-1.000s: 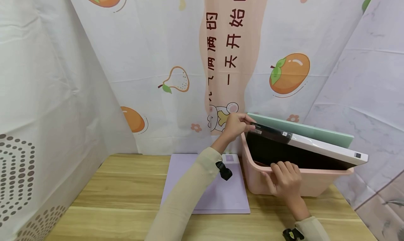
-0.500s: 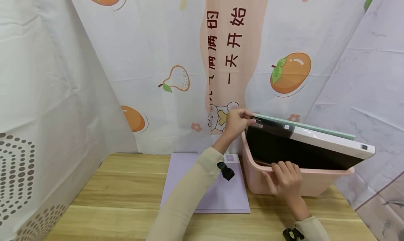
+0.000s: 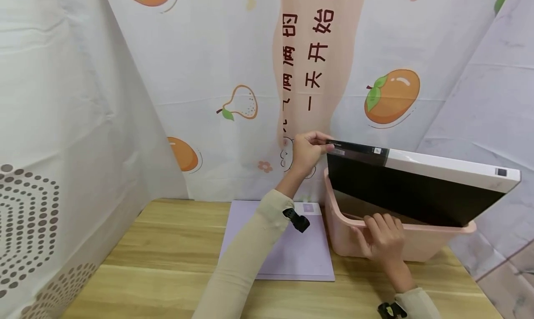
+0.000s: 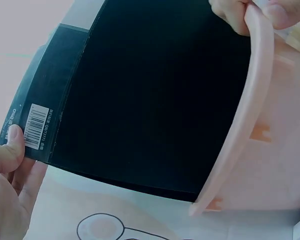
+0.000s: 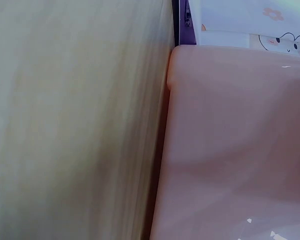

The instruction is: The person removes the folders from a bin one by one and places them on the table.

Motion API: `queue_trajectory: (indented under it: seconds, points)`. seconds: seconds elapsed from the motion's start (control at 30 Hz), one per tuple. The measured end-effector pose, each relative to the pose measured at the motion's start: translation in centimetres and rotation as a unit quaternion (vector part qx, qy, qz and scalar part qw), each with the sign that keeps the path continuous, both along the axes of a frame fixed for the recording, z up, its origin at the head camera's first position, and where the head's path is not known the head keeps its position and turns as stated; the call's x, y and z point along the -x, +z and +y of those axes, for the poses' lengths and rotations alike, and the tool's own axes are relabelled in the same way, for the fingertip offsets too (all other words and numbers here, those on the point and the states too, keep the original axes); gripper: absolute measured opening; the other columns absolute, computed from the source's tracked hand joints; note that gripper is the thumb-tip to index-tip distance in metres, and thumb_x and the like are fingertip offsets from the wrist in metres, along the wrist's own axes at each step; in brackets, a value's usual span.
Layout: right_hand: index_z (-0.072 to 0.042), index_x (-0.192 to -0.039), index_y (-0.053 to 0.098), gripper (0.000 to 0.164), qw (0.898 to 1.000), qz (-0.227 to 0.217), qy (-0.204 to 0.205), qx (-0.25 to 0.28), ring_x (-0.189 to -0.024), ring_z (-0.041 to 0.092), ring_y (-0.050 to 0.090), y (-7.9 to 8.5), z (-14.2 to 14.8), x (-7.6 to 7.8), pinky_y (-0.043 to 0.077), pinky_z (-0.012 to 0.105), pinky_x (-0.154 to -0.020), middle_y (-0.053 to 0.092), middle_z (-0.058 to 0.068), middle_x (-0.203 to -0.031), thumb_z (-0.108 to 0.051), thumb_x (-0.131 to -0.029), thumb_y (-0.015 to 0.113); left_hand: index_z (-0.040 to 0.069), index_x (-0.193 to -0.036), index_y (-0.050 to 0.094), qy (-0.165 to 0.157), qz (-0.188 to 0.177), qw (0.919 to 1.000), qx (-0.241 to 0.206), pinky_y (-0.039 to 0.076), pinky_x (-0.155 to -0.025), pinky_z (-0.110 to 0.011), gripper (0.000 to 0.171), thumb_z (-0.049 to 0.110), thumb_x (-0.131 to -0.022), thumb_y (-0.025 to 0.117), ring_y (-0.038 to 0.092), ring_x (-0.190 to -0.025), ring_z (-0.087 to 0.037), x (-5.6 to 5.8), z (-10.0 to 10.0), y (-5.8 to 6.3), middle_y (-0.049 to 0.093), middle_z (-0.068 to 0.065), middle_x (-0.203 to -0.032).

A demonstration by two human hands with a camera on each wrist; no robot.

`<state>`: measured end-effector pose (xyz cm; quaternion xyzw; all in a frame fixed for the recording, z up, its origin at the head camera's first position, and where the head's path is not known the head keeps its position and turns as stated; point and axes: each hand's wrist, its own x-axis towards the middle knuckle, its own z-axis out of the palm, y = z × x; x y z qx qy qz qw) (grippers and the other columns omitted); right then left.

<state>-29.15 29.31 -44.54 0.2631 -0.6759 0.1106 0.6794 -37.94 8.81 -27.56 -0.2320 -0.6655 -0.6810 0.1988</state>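
Note:
My left hand (image 3: 306, 156) pinches the left end of a black file folder (image 3: 406, 187), thumb on the near side of its spine. The spine is black at that end and white along the rest. The folder leans up out of a pink plastic bin (image 3: 421, 245), its lower part inside. My right hand (image 3: 384, 240) grips the bin's near rim, fingers curled over it. A barcode label (image 4: 37, 126) shows beside my left thumb in the left wrist view. The right wrist view shows only the bin's outer wall (image 5: 235, 125), not my right hand.
A flat purple folder (image 3: 292, 254) lies on the wooden table (image 3: 158, 263) left of the bin, partly under my left forearm. A fruit-printed curtain (image 3: 217, 45) hangs close behind the table and bin.
My left hand has raised the black folder, and its right end swings up and to the right. The green folder behind it has gone out of sight. My right hand keeps its hold on the rim.

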Motion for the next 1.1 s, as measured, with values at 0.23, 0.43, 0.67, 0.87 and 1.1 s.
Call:
queue_trajectory:
  seconds: [0.23, 0.43, 0.67, 0.87, 1.1]
  points:
    - [0.005, -0.072, 0.059, 0.057, 1.0, -0.007, -0.003, 0.0, -0.055, 0.04, 0.045, 0.0, 0.0, -0.1, 0.029, 0.05, -0.051, 0.052, 0.018, -0.062, -0.046, -0.099, 0.054, -0.014, -0.089, 0.074, -0.017, 0.008, 0.9994, -0.028, 0.046, -0.054, -0.016, 0.015, -0.013, -0.076, 0.081, 0.062, -0.06, 0.0, -0.2, -1.0, 0.3, 0.073, -0.029, -0.082]
    - [0.004, -0.07, 0.058, 0.059, 1.0, 0.005, -0.001, 0.004, -0.052, 0.039, 0.044, 0.3, -0.3, -0.1, 0.026, 0.049, -0.048, 0.052, 0.018, -0.061, -0.047, -0.099, 0.054, -0.015, -0.09, 0.074, -0.016, 0.011, 0.9985, -0.051, 0.051, -0.059, -0.017, 0.015, -0.015, -0.076, 0.08, 0.064, -0.063, -0.002, -0.4, -2.1, 0.7, 0.073, -0.028, -0.083]
    - [0.003, -0.066, 0.056, 0.061, 1.0, 0.022, 0.006, 0.011, -0.05, 0.039, 0.042, 0.7, -0.7, -0.1, 0.025, 0.048, -0.048, 0.05, 0.017, -0.057, -0.048, -0.099, 0.053, -0.016, -0.09, 0.073, -0.003, 0.031, 0.9966, -0.077, 0.053, -0.059, -0.016, 0.016, -0.017, -0.075, 0.079, 0.065, -0.063, -0.002, -0.9, -4.2, 1.3, 0.072, -0.025, -0.079]
    - [0.003, -0.065, 0.055, 0.061, 0.999, 0.025, 0.017, 0.016, -0.052, 0.039, 0.042, 0.8, -1.0, -0.2, 0.025, 0.048, -0.052, 0.049, 0.017, -0.057, -0.047, -0.099, 0.054, -0.015, -0.088, 0.073, 0.028, 0.064, 0.9957, -0.06, 0.055, -0.061, -0.017, 0.013, -0.016, -0.076, 0.079, 0.065, -0.064, -0.001, -1.7, -6.6, 1.9, 0.072, -0.026, -0.079]
    - [0.004, -0.065, 0.056, 0.062, 0.999, 0.026, 0.023, 0.02, -0.052, 0.04, 0.041, 0.6, -0.9, 0.0, 0.025, 0.049, -0.051, 0.05, 0.018, -0.058, -0.048, -0.099, 0.054, -0.016, -0.086, 0.072, 0.053, 0.085, 0.9924, -0.071, 0.06, -0.065, -0.02, 0.011, -0.021, -0.077, 0.074, 0.069, -0.066, -0.002, -2.5, -9.8, 2.1, 0.073, -0.021, -0.078]
